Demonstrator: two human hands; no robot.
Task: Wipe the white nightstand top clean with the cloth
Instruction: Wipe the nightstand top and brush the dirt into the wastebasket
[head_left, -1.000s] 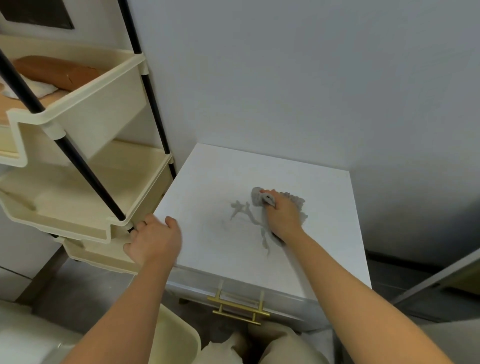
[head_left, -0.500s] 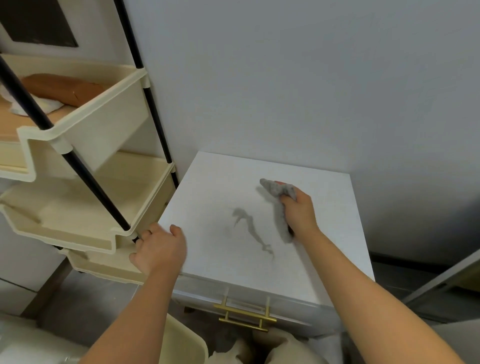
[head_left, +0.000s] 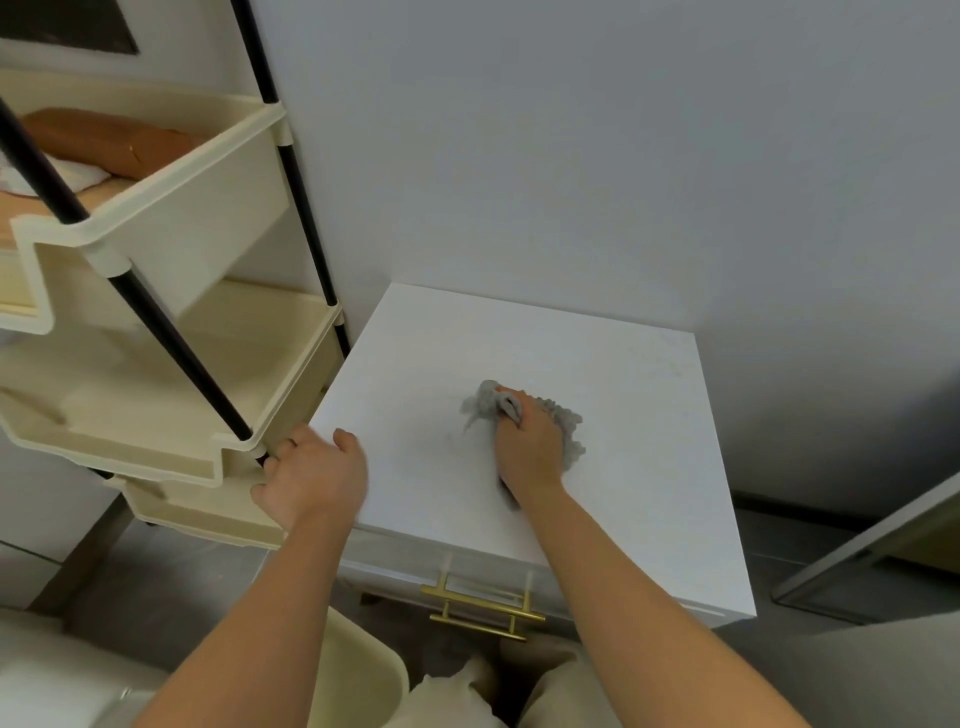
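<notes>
**Mid-wipe on the nightstand top**

Keep the cloth (head_left: 563, 423) flat, pressing in overlapping strokes across the white nightstand top (head_left: 639, 467), out to its edges. Right hand (head_left: 530, 449) curled tight around the bunched cloth near centre. Left hand (head_left: 311, 478) loosely curved, seemingly gripping the front-left corner, holding nothing else.

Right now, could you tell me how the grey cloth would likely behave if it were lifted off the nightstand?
The grey cloth would probably go floppy: it lies bunched in uneven folds under the right hand. It looks light, since thin ragged edges stick out. It likely slides easily on the smooth white nightstand top.
</notes>
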